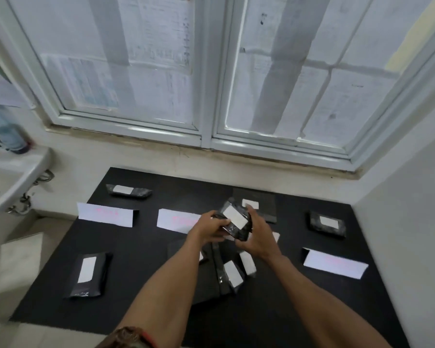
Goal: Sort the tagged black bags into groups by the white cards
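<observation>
Your left hand (207, 228) and right hand (260, 234) both grip one tagged black bag (235, 218), fingers curled round it, above the pile of bags (232, 273) mid-tabletop (141, 285); white cards (104, 214) stand nearby.

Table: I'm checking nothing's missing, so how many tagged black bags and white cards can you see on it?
Tagged black bags: 7 clear, counting the held one; more may lie hidden beneath
White cards: 3
Total: 10
</observation>
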Motion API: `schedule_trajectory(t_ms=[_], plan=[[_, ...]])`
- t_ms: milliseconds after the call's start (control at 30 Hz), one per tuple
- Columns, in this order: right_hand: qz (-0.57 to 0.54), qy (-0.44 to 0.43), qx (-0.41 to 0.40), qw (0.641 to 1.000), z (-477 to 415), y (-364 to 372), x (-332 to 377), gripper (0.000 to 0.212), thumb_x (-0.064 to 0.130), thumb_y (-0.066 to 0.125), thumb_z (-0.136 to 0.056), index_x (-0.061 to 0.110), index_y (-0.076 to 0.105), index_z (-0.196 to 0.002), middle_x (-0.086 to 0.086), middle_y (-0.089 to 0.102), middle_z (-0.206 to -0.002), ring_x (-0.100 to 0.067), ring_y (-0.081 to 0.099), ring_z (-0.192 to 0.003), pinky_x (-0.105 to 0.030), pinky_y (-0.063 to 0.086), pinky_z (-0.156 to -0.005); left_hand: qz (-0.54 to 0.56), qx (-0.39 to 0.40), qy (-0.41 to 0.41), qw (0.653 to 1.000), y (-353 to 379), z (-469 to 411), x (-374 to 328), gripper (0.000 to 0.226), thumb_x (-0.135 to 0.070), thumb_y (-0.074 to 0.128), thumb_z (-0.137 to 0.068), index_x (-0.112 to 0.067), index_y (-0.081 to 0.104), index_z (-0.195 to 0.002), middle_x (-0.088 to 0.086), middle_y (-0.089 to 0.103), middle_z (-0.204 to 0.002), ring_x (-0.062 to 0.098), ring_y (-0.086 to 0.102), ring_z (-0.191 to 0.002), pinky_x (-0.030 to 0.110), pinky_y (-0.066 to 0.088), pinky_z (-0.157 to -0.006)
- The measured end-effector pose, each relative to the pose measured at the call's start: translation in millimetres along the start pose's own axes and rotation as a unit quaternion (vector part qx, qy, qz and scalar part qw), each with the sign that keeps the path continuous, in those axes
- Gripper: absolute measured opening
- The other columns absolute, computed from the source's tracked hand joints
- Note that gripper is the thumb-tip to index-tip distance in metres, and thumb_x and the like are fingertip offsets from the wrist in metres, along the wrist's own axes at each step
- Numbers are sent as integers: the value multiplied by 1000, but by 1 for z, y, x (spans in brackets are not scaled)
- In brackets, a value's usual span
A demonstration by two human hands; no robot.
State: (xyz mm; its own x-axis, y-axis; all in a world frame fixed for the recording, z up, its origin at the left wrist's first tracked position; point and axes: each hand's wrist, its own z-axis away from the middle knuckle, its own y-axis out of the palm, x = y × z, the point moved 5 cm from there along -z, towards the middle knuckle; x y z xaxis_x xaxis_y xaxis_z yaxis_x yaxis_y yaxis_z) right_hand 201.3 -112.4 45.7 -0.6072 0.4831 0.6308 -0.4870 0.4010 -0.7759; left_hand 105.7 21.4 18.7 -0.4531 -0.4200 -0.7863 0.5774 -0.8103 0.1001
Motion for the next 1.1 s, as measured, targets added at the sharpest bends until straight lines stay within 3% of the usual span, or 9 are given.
schedule_trajectory(t_ms=[133, 300, 433, 500, 567, 633, 833, 967, 1100], plan=[[10, -75, 50, 996, -70, 30, 69, 100, 34, 80, -61, 16, 31, -146, -4, 50, -140, -20, 48, -125, -19, 36, -99, 154, -87, 69, 982, -77, -2, -32, 22, 3, 64, -86, -3, 60, -106, 13, 66, -88, 20, 65, -74, 24, 58, -57], [-4, -132, 134, 982, -132, 104, 158, 107, 40, 83, -65, 29, 20, -150, 0, 35, -151, -20, 35, -137, -34, 37, -108, 247, -187, 71, 948, -201, -5, -30, 14, 4, 61, -88, -4, 62, -99, 16, 66, -98, 23, 65, -84, 32, 58, -75], [-43, -83, 163, 982, -182, 174, 194, 103, 46, 75, -74, 32, 9, -152, 1, 21, -158, -18, 22, -143, -40, 28, -115, 289, -306, 68, 905, -312, -13, -21, 19, 4, 62, -88, 0, 61, -106, 19, 65, -100, 22, 64, -82, 36, 55, -79], [-53, -65, 167, 982, -207, 207, 197, 83, 28, 62, -88, 27, 9, -153, -3, 24, -157, -22, 24, -144, -39, 28, -116, 291, -349, 55, 889, -363, -22, -15, 16, 4, 63, -87, -1, 60, -102, 21, 63, -102, 21, 63, -77, 30, 57, -68], [-37, -38, 191, 980, -232, 245, 197, 74, 5, 48, -90, 21, 12, -153, -8, 26, -156, -26, 26, -143, -35, 27, -116, 283, -355, 36, 890, -411, -37, -14, 17, 3, 64, -87, 0, 59, -104, 23, 63, -108, 23, 65, -80, 30, 58, -67], [9, -16, 218, 976, -249, 272, 196, 76, -3, 46, -87, 16, 13, -153, -9, 25, -155, -26, 24, -143, -32, 26, -115, 278, -344, 27, 897, -438, -49, -15, 25, 3, 63, -87, 4, 59, -112, 25, 64, -112, 30, 65, -91, 37, 54, -81], [164, -22, 253, 953, -304, 365, 209, 69, 28, 57, -92, 13, 23, -150, -7, 30, -152, -27, 29, -138, -41, 31, -111, 290, -336, -14, 896, -497, -107, -14, 26, 7, 59, -89, 2, 57, -114, 13, 65, -95, 27, 63, -92, 38, 49, -87], [269, -22, 209, 940, -319, 369, 199, 54, 11, 56, -89, 9, 39, -140, -12, 39, -141, -30, 38, -128, -42, 31, -109, 296, -307, -38, 904, -496, -138, -13, 23, 8, 59, -89, 4, 57, -112, 17, 64, -103, 28, 62, -94, 39, 49, -90], [303, 90, 100, 943, -325, 336, 166, 57, 3, 66, -77, 1, 49, -130, -19, 52, -123, -37, 51, -114, -51, 38, -103, 306, -265, -33, 914, -482, -163, -22, 21, 8, 59, -89, 0, 58, -109, 19, 62, -112, 32, 60, -105, 40, 49, -92]])
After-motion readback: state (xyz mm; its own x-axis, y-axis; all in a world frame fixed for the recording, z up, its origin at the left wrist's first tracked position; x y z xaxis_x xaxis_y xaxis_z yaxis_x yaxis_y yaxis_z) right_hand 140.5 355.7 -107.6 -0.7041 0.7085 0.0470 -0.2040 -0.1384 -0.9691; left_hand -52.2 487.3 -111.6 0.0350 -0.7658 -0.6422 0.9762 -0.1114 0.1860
